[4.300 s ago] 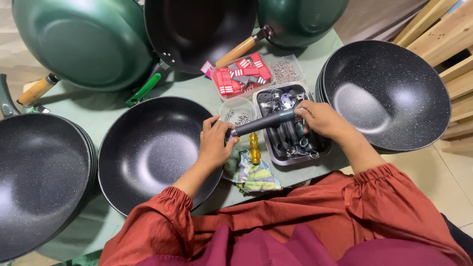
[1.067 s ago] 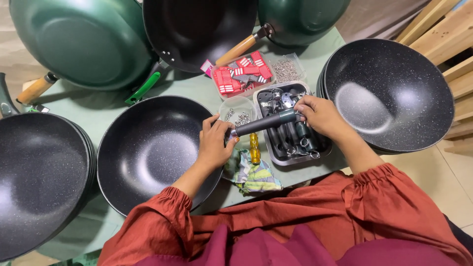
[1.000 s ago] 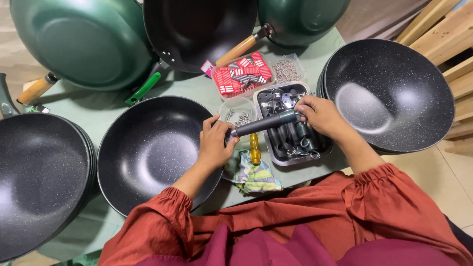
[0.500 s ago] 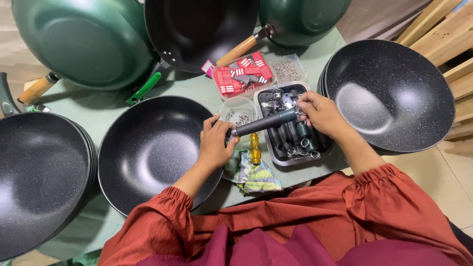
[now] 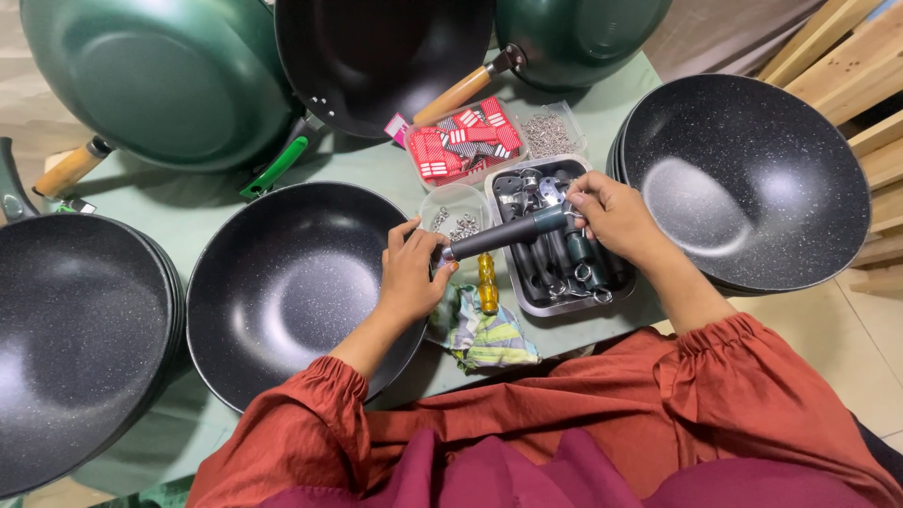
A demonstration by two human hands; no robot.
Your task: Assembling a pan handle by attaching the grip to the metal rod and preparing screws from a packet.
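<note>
I judge I'm mid-fitting: my left hand (image 5: 409,277) grips the rim of the handleless black wok (image 5: 296,287) while my right hand (image 5: 611,216) clasps the dark pan handle (image 5: 503,235) held against that rim, so next it needs fastening, perhaps with the yellow screwdriver (image 5: 486,282)

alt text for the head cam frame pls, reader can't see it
A person's left hand grips the rim of a black speckled wok while the right hand holds a dark pan handle against that rim. This happens above a metal tray of handles on a green table crowded with more black and green woks.
</note>
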